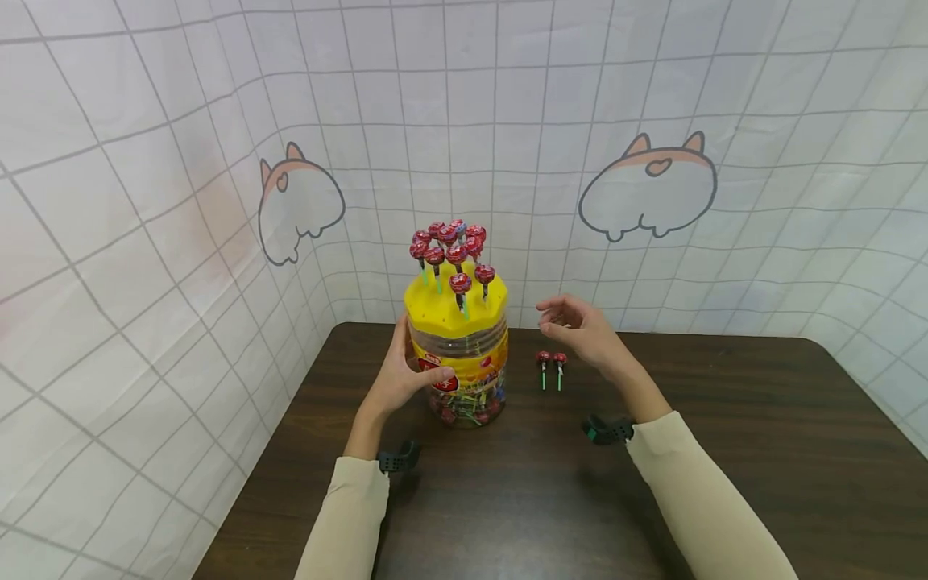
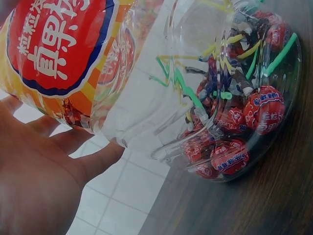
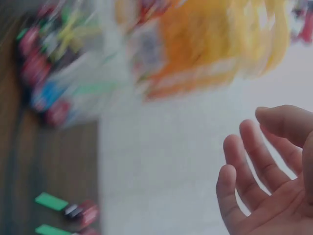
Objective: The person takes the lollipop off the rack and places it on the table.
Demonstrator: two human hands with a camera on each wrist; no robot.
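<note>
A clear plastic jar (image 1: 466,348) with a yellow lid (image 1: 449,310) stands on the table, wrapped lollipops (image 2: 264,110) lying in its base. Several red lollipops (image 1: 457,256) stick up out of the lid on green sticks. My left hand (image 1: 397,374) holds the jar by its left side, thumb across the front label (image 2: 54,44) and the other fingers round the side and back. To the right of the jar, my right hand (image 1: 580,329) is in the air with loosely bent fingers (image 3: 257,156) and nothing in them. Two lollipops (image 1: 544,370) lie on the table below it.
The dark wooden table (image 1: 507,499) meets a white grid-patterned curtain (image 1: 522,161) at its back and left edges. A dark band (image 1: 399,457) is worn on the left wrist and another band (image 1: 607,429) on the right.
</note>
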